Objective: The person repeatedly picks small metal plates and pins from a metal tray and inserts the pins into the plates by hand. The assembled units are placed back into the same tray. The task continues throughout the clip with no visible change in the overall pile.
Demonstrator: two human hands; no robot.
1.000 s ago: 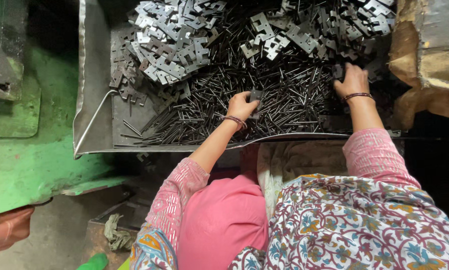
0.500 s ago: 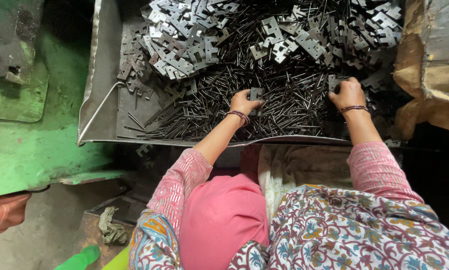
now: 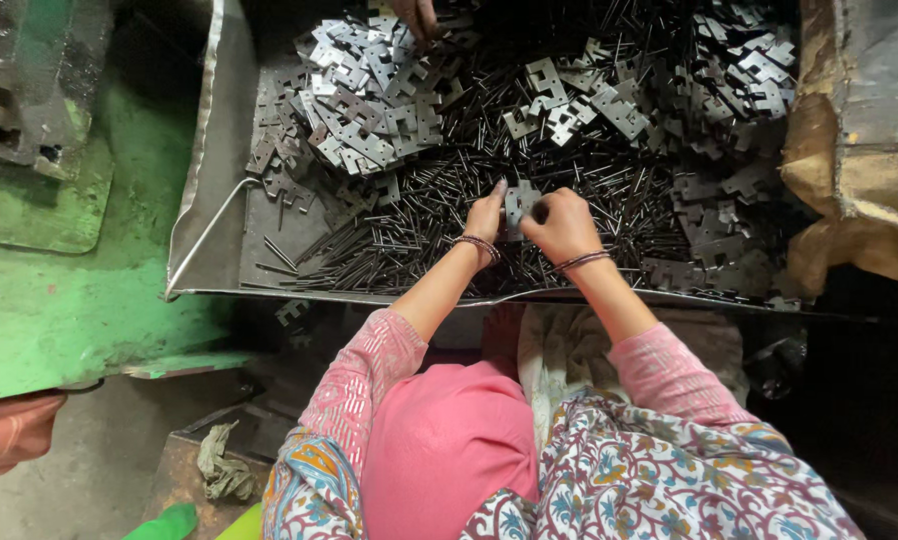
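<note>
I see both hands, left hand (image 3: 486, 215) and right hand (image 3: 561, 222), pinching one metal plate (image 3: 519, 200) over the pins (image 3: 409, 250); heaps remain unsorted.

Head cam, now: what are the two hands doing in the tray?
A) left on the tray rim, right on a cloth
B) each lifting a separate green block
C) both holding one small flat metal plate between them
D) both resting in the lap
C: the left hand and right hand meet at one flat metal plate above the dark pins in the tray.
</note>
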